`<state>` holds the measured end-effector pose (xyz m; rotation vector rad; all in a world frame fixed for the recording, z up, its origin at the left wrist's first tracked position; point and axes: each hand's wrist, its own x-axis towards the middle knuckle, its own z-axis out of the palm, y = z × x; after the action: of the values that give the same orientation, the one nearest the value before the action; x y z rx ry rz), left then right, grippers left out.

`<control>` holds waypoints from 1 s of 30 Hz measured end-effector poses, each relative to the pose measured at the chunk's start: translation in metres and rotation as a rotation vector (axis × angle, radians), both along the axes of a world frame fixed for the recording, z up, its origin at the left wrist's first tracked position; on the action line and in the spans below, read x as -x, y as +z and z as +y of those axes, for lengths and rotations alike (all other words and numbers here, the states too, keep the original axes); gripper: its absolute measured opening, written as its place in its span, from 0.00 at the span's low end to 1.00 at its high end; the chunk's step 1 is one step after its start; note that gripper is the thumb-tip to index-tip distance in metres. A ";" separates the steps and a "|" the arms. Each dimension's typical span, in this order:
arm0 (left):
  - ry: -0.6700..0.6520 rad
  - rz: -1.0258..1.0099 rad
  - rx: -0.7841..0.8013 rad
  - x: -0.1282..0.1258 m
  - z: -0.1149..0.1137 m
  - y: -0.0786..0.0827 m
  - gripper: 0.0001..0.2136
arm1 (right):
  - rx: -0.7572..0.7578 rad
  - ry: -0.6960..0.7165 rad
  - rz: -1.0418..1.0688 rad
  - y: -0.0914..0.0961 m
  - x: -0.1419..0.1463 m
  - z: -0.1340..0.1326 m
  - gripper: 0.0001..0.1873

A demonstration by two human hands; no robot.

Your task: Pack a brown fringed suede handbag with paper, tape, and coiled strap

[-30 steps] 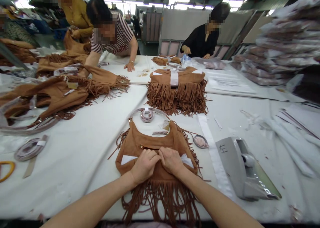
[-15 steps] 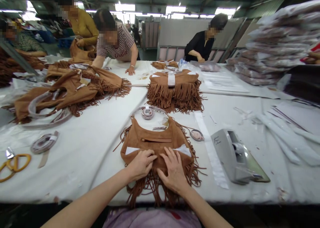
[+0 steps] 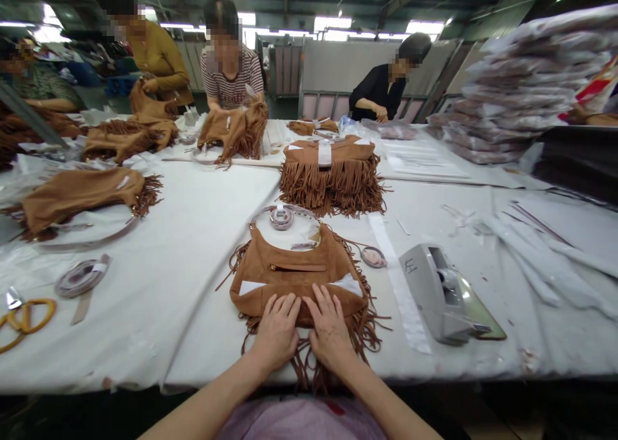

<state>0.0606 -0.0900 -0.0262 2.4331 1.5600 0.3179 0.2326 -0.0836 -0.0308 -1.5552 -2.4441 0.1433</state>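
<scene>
Our left hand [image 3: 277, 330] and right hand [image 3: 329, 329] lie flat in the head view, fingers stretched out on the bag [image 3: 295, 284], grasping nothing. A second ago both were bunched together just below the zip [image 3: 297, 267]; now they rest side by side along the lower part, which we take as a turn from pinching to smoothing. The bag lies near the worktop's [image 3: 130, 324] front edge, its zip side up. Towards the far edge, a co-worker in stripes [image 3: 234, 73] has drawn another bag [image 3: 224, 128] off the left-hand pile.
</scene>
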 end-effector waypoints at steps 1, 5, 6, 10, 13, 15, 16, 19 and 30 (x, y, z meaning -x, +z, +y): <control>-0.026 0.026 -0.004 0.003 0.001 0.001 0.29 | -0.008 -0.002 -0.026 -0.002 -0.003 0.000 0.36; -0.155 0.155 -0.054 0.023 0.007 0.006 0.30 | -0.095 -0.021 -0.146 -0.008 -0.020 -0.002 0.37; -0.189 0.191 -0.075 0.030 0.009 0.006 0.30 | -0.125 -0.020 -0.176 -0.008 -0.026 -0.002 0.38; -0.316 0.327 -0.183 0.050 0.016 0.001 0.28 | -0.225 0.077 -0.298 -0.001 -0.051 0.004 0.35; -0.370 0.383 -0.220 0.056 0.019 -0.003 0.29 | -0.261 0.207 -0.377 0.006 -0.080 0.010 0.31; -0.375 0.397 -0.222 0.056 0.019 -0.005 0.29 | -0.249 0.244 -0.413 0.008 -0.105 0.011 0.32; -0.372 0.400 -0.222 0.056 0.019 -0.005 0.30 | -0.232 0.243 -0.427 0.009 -0.118 0.010 0.34; -0.357 0.395 -0.227 0.055 0.017 -0.009 0.30 | -0.187 0.190 -0.417 0.017 -0.150 0.001 0.38; -0.319 0.401 -0.118 0.050 0.015 -0.019 0.34 | -0.242 0.150 -0.130 0.024 -0.014 -0.010 0.25</control>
<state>0.0103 -0.0752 -0.0454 2.9195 1.2770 -0.1504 0.2464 -0.0931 -0.0065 -1.3173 -2.5633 -0.2272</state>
